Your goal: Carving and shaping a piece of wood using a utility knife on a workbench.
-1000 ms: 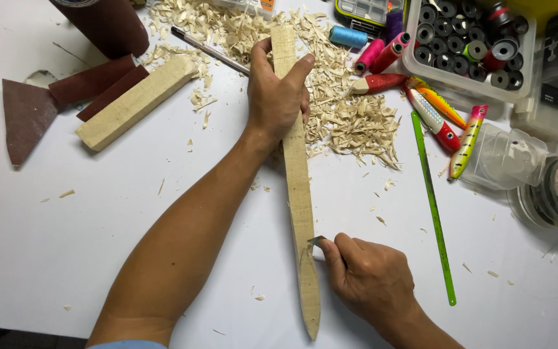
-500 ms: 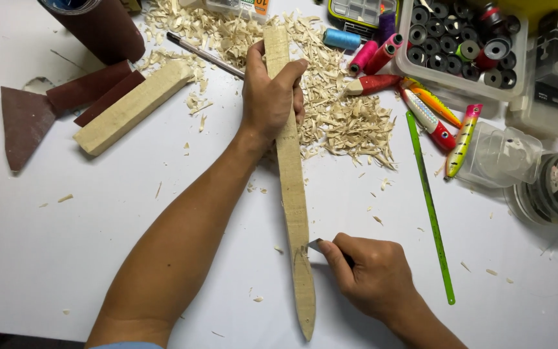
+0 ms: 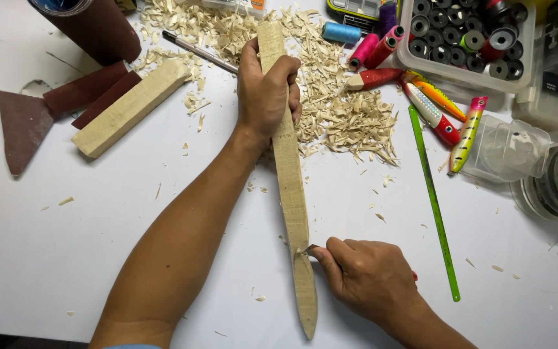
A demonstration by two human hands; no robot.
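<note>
While the left hand (image 3: 265,90) is gripping the upper end of the slat (image 3: 290,181), fingers wrapped around it, the right hand (image 3: 364,278) is closing on a small blade (image 3: 309,249) and pressing its edge against the slat's right side near the tapered lower tip. The slat is lying lengthwise on the white tabletop (image 3: 66,258), its top end sitting in the pile of shavings (image 3: 337,110). A green ruler (image 3: 434,200) is lying well to the right of the slat, roughly parallel to it. Beyond the ruler, painted lures (image 3: 440,113) are resting beside a clear box of spools (image 3: 466,39). To the left of the gripping hand, a wood block (image 3: 130,106) is lying at a slant, with sandpaper (image 3: 27,123) pieces just beside it. A pen (image 3: 198,52) is lying among the shavings.
</note>
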